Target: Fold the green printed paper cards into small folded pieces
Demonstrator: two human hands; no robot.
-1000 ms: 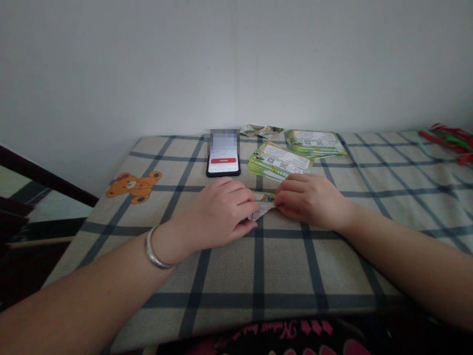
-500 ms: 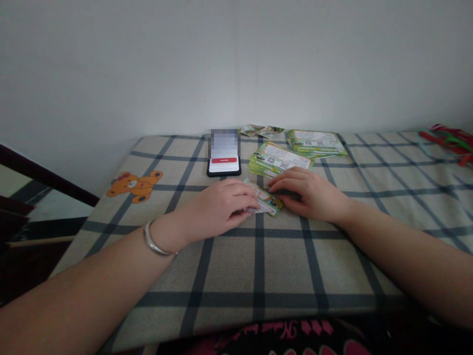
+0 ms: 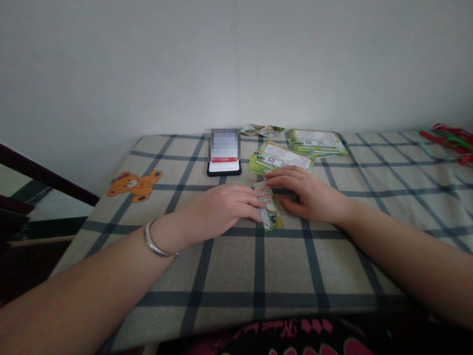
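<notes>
The folded paper (image 3: 274,216) has swung round end-on – apparently offering another edge – and lies on the tablecloth (image 3: 229,276) under the left hand (image 3: 229,207), fingers close-set, pinch unclear, beside the right hand (image 3: 310,195), thumb and fingers parted wide.

The light was dim, grey and soft; its source could not be told. The plain whitish wall (image 3: 236,64) was palest near the middle and dulled towards 11 and 1 o'clock. Just off centre at 12, the black-cased rectangular phone (image 3: 224,167) glowed brightest on its white lower screen, beneath a coarse pixel block (a mask, by its look). Soft shadow edged the underside of the bare right forearm (image 3: 399,246) at 4. Darkness pooled at 6 around the black cloth with pink lettering (image 3: 277,340). The tangled red-and-green bundle (image 3: 451,140) near 3 looked soft, and print on the small green-and-white paper piece (image 3: 274,220) blurred.
</notes>
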